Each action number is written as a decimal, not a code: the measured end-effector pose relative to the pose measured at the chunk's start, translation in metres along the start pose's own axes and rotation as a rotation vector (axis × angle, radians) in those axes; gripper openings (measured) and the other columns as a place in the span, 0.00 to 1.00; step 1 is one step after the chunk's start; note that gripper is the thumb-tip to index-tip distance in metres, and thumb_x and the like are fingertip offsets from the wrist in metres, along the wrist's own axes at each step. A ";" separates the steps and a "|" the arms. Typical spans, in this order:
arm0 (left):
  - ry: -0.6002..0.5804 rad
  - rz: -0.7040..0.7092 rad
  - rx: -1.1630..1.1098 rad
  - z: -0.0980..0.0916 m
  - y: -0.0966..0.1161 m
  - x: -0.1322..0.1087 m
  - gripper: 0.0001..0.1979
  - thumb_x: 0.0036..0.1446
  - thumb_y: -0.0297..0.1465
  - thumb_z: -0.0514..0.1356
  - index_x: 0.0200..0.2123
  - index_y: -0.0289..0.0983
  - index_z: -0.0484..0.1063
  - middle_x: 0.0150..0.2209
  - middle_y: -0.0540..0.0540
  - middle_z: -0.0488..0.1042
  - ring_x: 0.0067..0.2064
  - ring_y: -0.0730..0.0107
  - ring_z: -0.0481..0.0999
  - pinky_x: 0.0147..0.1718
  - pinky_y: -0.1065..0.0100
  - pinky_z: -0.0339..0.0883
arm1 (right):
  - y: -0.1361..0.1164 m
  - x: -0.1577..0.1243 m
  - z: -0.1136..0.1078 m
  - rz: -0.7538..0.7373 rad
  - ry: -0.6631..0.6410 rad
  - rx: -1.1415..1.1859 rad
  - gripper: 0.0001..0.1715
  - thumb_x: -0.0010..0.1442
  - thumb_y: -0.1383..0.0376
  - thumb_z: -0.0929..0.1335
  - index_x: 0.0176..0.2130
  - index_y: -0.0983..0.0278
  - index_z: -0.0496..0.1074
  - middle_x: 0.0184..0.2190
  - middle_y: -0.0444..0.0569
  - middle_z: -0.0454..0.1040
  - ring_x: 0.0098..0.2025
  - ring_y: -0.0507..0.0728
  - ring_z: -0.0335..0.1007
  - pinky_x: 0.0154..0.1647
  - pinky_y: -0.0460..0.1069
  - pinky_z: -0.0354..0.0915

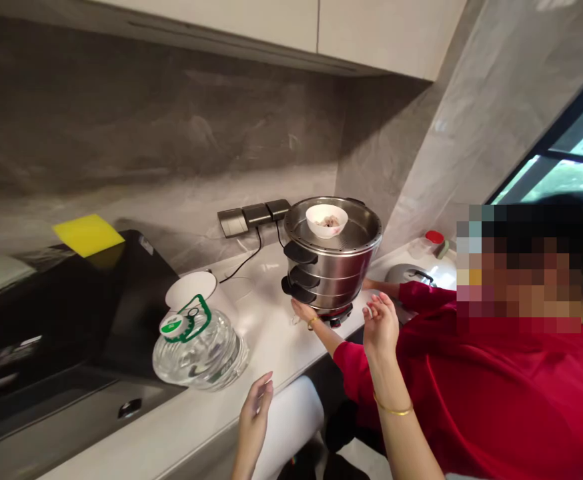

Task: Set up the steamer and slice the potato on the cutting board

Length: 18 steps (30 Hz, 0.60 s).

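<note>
the stacked stainless-steel steamer [347, 275] stands upright on the counter [266, 333], on what looks like a low cooker [339, 316], and everything here hangs on how it lies from the wearer's two hands. its central axis runs vertically, and its black side handles [301, 276] sit one above another on the side toward the water bottle [196, 363].

the right hand [381, 323] is the nearer one: the steamer lies forward of it and a little to its left, with a gap that seems small, though depth is hard to judge. its fingers are loosely curled and parted, with nothing in them. the left hand [256, 410] is farther off, low at the counter's front edge, so the steamer lies forward and to its right; its fingers are relaxed and slightly apart, also holding nothing.

on the steamer's top tier sits a white bowl [324, 233] with some pale food in it, off centre toward the left.

another person in a red top [471, 400] leans in from the right. that person's left hand [302, 311] is at the steamer's base, below the handles; whether it touches the metal i cannot tell. the far hand is mostly hidden behind the steamer.
</note>
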<state>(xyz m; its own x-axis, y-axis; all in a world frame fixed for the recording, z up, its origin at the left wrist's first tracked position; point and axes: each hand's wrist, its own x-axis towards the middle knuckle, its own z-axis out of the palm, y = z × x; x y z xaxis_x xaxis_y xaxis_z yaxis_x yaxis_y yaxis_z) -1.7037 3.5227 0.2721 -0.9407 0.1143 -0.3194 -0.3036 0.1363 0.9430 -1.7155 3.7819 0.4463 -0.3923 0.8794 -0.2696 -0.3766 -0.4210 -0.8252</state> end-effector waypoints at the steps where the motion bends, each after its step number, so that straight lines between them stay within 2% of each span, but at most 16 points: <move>1: -0.008 0.009 0.007 -0.002 0.001 0.004 0.26 0.46 0.51 0.61 0.44 0.40 0.74 0.49 0.42 0.75 0.54 0.54 0.72 0.54 0.58 0.64 | 0.003 0.000 0.001 -0.008 0.007 -0.010 0.19 0.40 0.69 0.68 0.37 0.60 0.67 0.33 0.40 0.69 0.29 0.46 0.66 0.31 0.42 0.63; 3: -0.031 0.029 0.019 -0.004 0.005 0.011 0.26 0.47 0.51 0.60 0.43 0.40 0.74 0.49 0.42 0.75 0.53 0.54 0.72 0.54 0.57 0.64 | 0.005 0.002 0.004 -0.037 -0.008 -0.036 0.18 0.40 0.69 0.68 0.36 0.61 0.67 0.34 0.40 0.69 0.30 0.46 0.66 0.31 0.42 0.63; 5: -0.049 0.045 0.020 -0.005 0.010 0.018 0.26 0.47 0.51 0.60 0.43 0.40 0.74 0.49 0.42 0.75 0.53 0.54 0.72 0.54 0.57 0.64 | -0.002 0.002 0.012 -0.130 -0.026 -0.073 0.17 0.41 0.68 0.69 0.36 0.60 0.68 0.35 0.41 0.69 0.32 0.48 0.67 0.32 0.43 0.63; 8: -0.070 0.067 0.018 -0.005 0.017 0.025 0.26 0.46 0.51 0.59 0.42 0.40 0.75 0.48 0.42 0.75 0.52 0.53 0.73 0.53 0.58 0.66 | -0.030 0.003 0.032 -0.434 -0.066 -0.207 0.15 0.46 0.66 0.68 0.38 0.59 0.70 0.37 0.43 0.70 0.37 0.50 0.67 0.35 0.44 0.64; 10: -0.085 0.083 0.024 -0.005 0.021 0.028 0.25 0.46 0.51 0.59 0.41 0.41 0.75 0.48 0.42 0.76 0.52 0.53 0.73 0.53 0.58 0.66 | -0.055 0.008 0.055 -0.631 -0.199 -0.400 0.14 0.51 0.64 0.66 0.40 0.59 0.71 0.40 0.45 0.72 0.40 0.52 0.68 0.39 0.46 0.65; 12: -0.096 0.093 0.026 -0.005 0.024 0.028 0.24 0.46 0.51 0.60 0.41 0.42 0.76 0.47 0.43 0.76 0.52 0.53 0.74 0.53 0.57 0.66 | -0.079 0.022 0.084 -0.716 -0.398 -0.639 0.13 0.53 0.63 0.65 0.40 0.60 0.73 0.41 0.47 0.73 0.43 0.54 0.68 0.41 0.48 0.66; 13: -0.099 0.091 0.022 -0.005 0.025 0.028 0.23 0.46 0.51 0.60 0.40 0.42 0.76 0.47 0.43 0.76 0.51 0.53 0.74 0.53 0.57 0.66 | -0.087 0.033 0.101 -0.715 -0.472 -0.745 0.13 0.54 0.63 0.66 0.40 0.61 0.73 0.40 0.48 0.74 0.43 0.55 0.69 0.41 0.49 0.66; 15: -0.107 0.076 0.007 -0.004 0.026 0.027 0.23 0.46 0.50 0.60 0.40 0.43 0.76 0.46 0.44 0.77 0.51 0.53 0.74 0.52 0.56 0.67 | -0.094 0.062 0.135 -0.622 -0.504 -0.914 0.14 0.52 0.65 0.67 0.41 0.63 0.73 0.34 0.47 0.75 0.37 0.54 0.70 0.37 0.49 0.67; 18: -0.115 0.060 -0.025 -0.001 0.024 0.025 0.22 0.45 0.50 0.60 0.39 0.43 0.76 0.45 0.45 0.77 0.51 0.53 0.74 0.52 0.57 0.68 | -0.085 0.105 0.177 -0.276 -0.430 -1.092 0.11 0.47 0.72 0.69 0.35 0.67 0.73 0.20 0.41 0.70 0.25 0.52 0.68 0.28 0.47 0.67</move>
<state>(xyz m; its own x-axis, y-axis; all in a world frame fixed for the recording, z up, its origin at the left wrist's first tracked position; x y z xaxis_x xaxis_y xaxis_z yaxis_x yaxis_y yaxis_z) -1.7341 3.5282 0.2867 -0.9341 0.2336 -0.2700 -0.2528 0.1012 0.9622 -1.8735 3.8707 0.5761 -0.7365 0.6765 -0.0022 0.3352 0.3622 -0.8697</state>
